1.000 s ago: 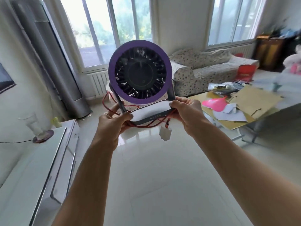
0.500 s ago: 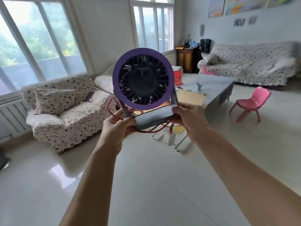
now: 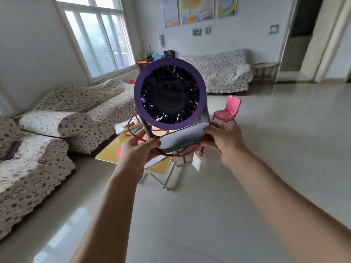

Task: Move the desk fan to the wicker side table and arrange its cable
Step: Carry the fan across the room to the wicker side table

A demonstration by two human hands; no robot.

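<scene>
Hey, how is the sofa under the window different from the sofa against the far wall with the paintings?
The sofa under the window stands nearer the camera and runs along the left side of the room; the far sofa sits square against the back wall. The window sofa shows humped cushions and arms under its cover; the far sofa's cover lies flatter, with a scalloped hem. Both wear the same pale spotted fabric.

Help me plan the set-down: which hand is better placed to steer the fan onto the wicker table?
Probably the right hand: the wicker table stands far right by the couch. Both hands grip the fan; the left hand also holds the red cable.
</scene>
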